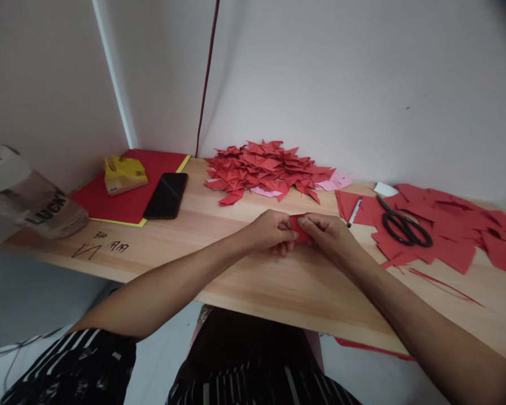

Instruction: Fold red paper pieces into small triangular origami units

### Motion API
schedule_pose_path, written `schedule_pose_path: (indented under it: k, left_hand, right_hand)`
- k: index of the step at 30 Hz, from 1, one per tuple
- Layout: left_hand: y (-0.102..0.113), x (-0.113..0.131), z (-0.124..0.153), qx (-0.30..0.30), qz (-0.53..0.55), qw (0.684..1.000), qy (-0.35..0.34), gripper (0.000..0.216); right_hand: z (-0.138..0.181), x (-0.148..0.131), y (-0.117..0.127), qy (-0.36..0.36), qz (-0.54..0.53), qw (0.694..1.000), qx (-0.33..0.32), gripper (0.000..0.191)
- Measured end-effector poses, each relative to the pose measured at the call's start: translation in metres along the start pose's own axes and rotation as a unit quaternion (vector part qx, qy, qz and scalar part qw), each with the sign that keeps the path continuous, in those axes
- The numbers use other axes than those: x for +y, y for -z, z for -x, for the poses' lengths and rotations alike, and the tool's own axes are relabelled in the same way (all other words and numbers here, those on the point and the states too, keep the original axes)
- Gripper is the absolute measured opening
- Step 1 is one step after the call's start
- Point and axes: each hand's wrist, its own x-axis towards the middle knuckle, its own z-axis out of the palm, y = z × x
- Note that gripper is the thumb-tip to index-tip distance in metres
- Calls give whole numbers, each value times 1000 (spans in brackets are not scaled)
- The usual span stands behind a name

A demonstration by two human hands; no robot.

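Pinching a small red folded paper piece (300,228) between both hands, just above the middle of the long pale wooden tabletop (253,281). My left hand (269,230) grips its left edge with thumb and fingers closed on it; my right hand (326,233) holds the right edge the same way, fingertips meeting over the fold. Paper this thin should be very light and limp, easy to crease or tear, so I judge the edges and corners the best places to hold, with gentle pressure. Behind my hands sits a heap of finished red folded paper shapes (267,170), with a few pink ones at its right side. To the right, loose cut red paper squares and scraps (447,233) lie spread out, black-handled scissors (402,225) resting on them and a white pen (355,212) just beside. To the left, a black smartphone (166,194) overlaps a flat red sheet (122,197) on which a yellow tissue packet (124,174) rests. No containers show clearly; a blurred clear plastic object (25,199) at far left cannot be made out.
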Motion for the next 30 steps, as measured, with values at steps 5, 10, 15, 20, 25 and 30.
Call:
schedule_pose_path:
  k: [5, 10, 15, 20, 25, 30]
  left_hand:
    - [1, -4, -4, 19, 41, 999, -12, 18]
    - [0, 2, -1, 89, 111, 990, 19, 17]
    - [0, 6, 1, 86, 155, 984, 32, 23]
    - [3, 3, -3, 84, 195, 977, 26, 23]
    - [7, 3, -2, 149, 207, 967, -25, 15]
    - [9, 4, 0, 157, 187, 969, -39, 21]
  right_hand:
    - [-1, -2, 0, 3, -15, 1000, 12, 46]
    - [-1, 5, -3, 15, -20, 997, 78, 25]
    - [0, 6, -4, 29, -17, 994, 105, 15]
    - [0, 3, -3, 25, -40, 991, 122, 17]
    - [-1, 2, -3, 14, -74, 993, 95, 27]
    - [0, 1, -1, 29, -61, 996, 63, 19]
